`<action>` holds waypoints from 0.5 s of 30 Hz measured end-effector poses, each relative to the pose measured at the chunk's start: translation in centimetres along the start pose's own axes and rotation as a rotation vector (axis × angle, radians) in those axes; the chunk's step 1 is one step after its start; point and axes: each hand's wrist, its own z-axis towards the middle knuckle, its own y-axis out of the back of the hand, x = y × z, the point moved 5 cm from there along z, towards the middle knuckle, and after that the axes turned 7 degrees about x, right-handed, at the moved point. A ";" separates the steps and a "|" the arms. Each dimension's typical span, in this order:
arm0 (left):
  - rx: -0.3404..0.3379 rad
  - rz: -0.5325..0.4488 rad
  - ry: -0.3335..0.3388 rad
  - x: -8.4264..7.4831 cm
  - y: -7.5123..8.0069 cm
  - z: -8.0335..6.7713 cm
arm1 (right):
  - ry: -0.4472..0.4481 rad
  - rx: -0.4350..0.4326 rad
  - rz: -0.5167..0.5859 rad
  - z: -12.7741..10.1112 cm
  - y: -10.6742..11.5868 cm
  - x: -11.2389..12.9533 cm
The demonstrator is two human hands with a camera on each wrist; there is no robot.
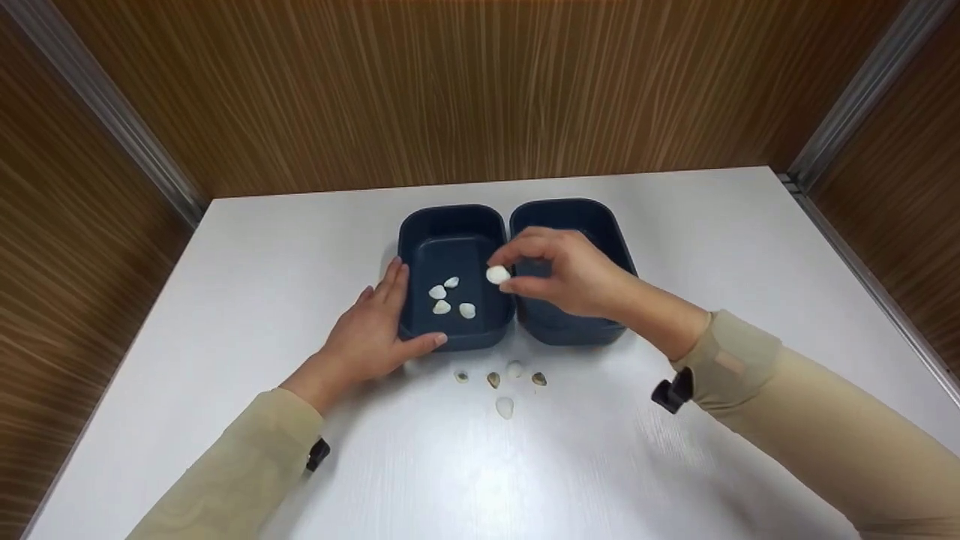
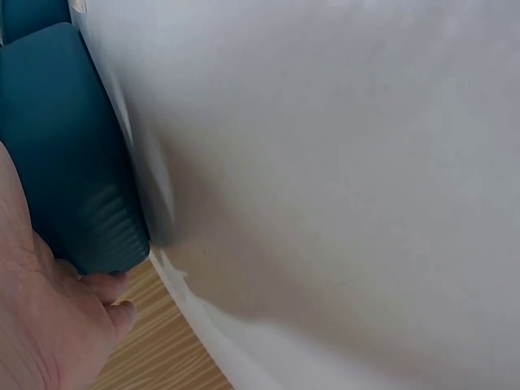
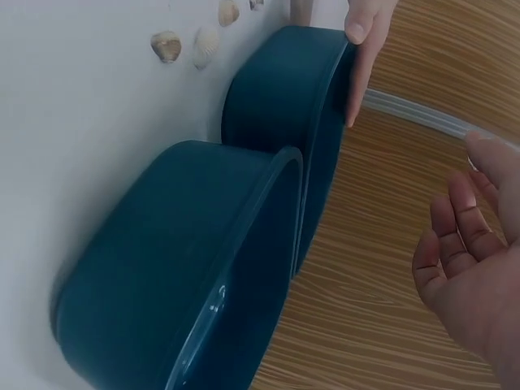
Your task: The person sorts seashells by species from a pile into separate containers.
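Observation:
A white seashell (image 1: 497, 274) is pinched between the thumb and fingers of my right hand (image 1: 574, 274), above the inner edges of two dark blue bins. My left hand (image 1: 367, 334) rests against the left bin (image 1: 454, 255), its fingers extended along the left side and its thumb at the near rim. Several pale shells (image 1: 438, 292) lie on that bin's floor. To the right stands the other bin (image 1: 566, 335), partly covered by my right hand and forearm. In the right wrist view, the fingers of my right hand (image 3: 479, 260) are bent and the held shell is mostly hidden.
Several loose shells, brown and white, lie on the white table (image 1: 637, 465) in front of the bins, among them a flat white shell (image 1: 505, 407) and a brown shell (image 1: 539, 379). Wood-grain panels (image 1: 480, 90) enclose the back and sides.

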 end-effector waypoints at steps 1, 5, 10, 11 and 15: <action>0.001 -0.001 0.002 0.0 0.0 0.0 | -0.017 -0.001 0.003 0.3 -0.1 -0.2; 0.004 0.004 0.005 0.0 0.0 0.0 | -0.076 -0.013 0.020 1.3 -0.4 -1.3; -0.001 0.011 -0.005 -0.1 0.0 0.0 | -0.136 -0.019 0.042 2.2 -1.0 -2.4; -0.005 0.011 -0.012 -0.1 0.0 0.0 | -0.140 -0.019 0.045 2.4 -1.1 -2.6; -0.015 0.010 -0.026 -0.2 0.1 -0.1 | -0.153 -0.028 0.045 3.0 -1.5 -3.2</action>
